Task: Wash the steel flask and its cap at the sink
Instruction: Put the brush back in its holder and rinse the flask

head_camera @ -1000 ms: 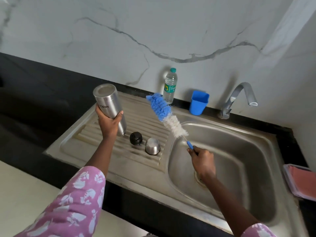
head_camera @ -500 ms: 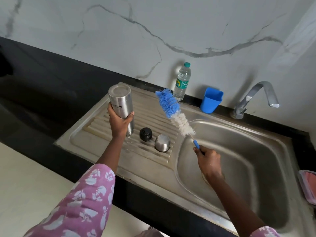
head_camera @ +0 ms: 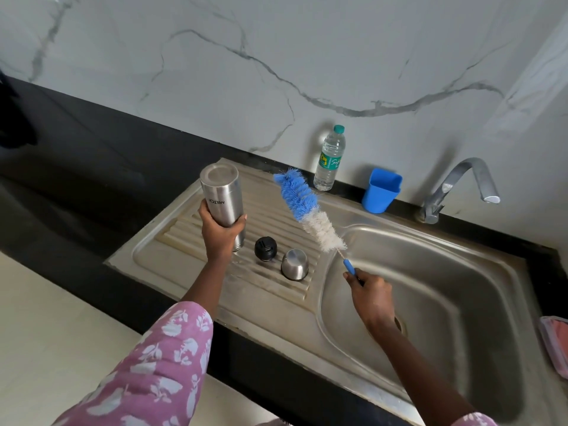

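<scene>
Two lids, black stopper (head_camera: 266, 248) and steel cap (head_camera: 294, 264), lay between your hands; left hand (head_camera: 219, 233) gripped the upturned flask (head_camera: 221, 195), right hand (head_camera: 373, 295) pinched the brush (head_camera: 307, 207), both unchanged.

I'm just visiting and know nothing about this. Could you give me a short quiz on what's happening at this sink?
1. Fill in: the left hand holds the flask with its base pointing ___.
2. True or false: the right hand grips the bottle brush by its blue handle.
3. Where is the steel cap? A) in the right hand B) on the drainboard, beside the black stopper C) screwed onto the flask
Key: 1 up; 2 true; 3 B.
</scene>
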